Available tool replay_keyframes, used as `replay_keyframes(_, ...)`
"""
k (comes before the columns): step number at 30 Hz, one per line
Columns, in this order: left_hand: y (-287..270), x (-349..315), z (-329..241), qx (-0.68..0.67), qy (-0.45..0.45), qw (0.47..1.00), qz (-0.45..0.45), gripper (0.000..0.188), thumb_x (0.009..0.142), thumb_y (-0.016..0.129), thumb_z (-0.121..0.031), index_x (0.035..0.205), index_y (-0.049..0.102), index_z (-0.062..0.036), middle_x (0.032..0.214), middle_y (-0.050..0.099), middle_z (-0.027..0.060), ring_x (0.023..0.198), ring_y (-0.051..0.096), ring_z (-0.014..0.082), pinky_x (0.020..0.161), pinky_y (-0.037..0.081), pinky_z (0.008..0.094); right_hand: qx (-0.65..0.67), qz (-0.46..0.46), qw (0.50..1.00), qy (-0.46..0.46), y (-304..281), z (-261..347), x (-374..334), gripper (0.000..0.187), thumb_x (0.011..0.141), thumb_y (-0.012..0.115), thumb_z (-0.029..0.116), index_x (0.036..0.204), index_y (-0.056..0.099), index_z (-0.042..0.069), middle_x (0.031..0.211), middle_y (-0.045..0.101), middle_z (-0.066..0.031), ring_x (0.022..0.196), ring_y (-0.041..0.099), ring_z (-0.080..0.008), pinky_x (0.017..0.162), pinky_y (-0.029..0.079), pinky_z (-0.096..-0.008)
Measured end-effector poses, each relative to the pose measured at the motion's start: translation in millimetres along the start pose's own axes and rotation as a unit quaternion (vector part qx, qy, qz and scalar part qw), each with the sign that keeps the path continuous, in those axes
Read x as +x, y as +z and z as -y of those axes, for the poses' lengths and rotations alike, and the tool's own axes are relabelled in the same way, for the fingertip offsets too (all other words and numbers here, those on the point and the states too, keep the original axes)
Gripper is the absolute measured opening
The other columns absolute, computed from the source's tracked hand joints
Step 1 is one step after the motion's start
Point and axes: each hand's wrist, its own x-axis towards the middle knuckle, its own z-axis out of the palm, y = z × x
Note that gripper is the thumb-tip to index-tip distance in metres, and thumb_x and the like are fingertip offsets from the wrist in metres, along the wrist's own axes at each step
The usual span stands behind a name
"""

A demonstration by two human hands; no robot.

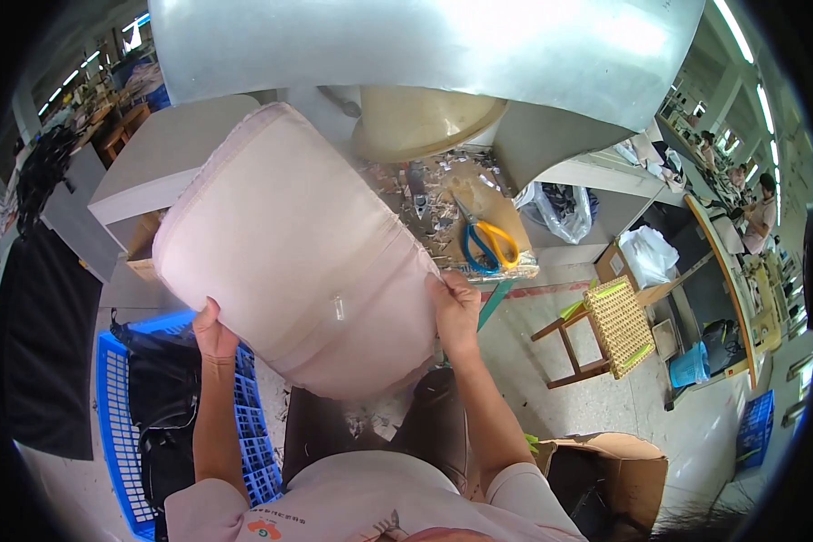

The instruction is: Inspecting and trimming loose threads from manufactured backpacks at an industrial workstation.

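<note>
Above my lap I hold up a large pale pink sewn fabric piece point(289, 217) with rounded corners and a seamed edge. A small clear patch shows low on its face. My left hand point(215, 332) is closed on the lower left edge, thumb on top and fingers hidden behind. At the right edge, my right hand point(456, 307) pinches the seam. Just beyond that hand, scissors point(490, 244) with one yellow and one teal handle lie on a scrap-strewn cardboard surface point(443, 248). The fabric hides part of this surface.
A large shiny metal surface point(425, 45) spans the far side. Blue basket point(117, 406) with black bags stands at my left; a cardboard box point(637, 470) is at lower right. A woven stool point(619, 327) stands to the right. Several people sit farther off.
</note>
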Motion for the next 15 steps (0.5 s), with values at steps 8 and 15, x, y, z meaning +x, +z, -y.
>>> replay_keyframes(8,-8,17,27,0.016,-0.014,1.0,-0.011,0.052,0.078,0.058,-0.02,0.121,0.038,0.0007,0.121,0.045,0.0122,0.113,0.041,0.0265,0.097,0.03,0.041,0.03,-0.016,0.999,0.02,-4,-5,20,0.014,0.076,0.055,0.003,0.063,0.05,0.0,0.059,0.04,0.0073,0.058,0.033,-0.0027,0.051,0.027,-0.0205)
replay_keyframes(15,3,20,35,-0.002,-0.037,0.999,-0.002,0.051,0.077,0.059,-0.018,0.12,0.039,0.0002,0.12,0.047,0.0115,0.111,0.042,0.0258,0.097,0.031,0.0406,0.047,-0.03,0.996,0.077,-8,-10,23,0.022,0.075,0.055,0.002,0.056,0.045,0.005,0.057,0.037,0.0093,0.054,0.029,-0.0012,0.048,0.023,-0.0193)
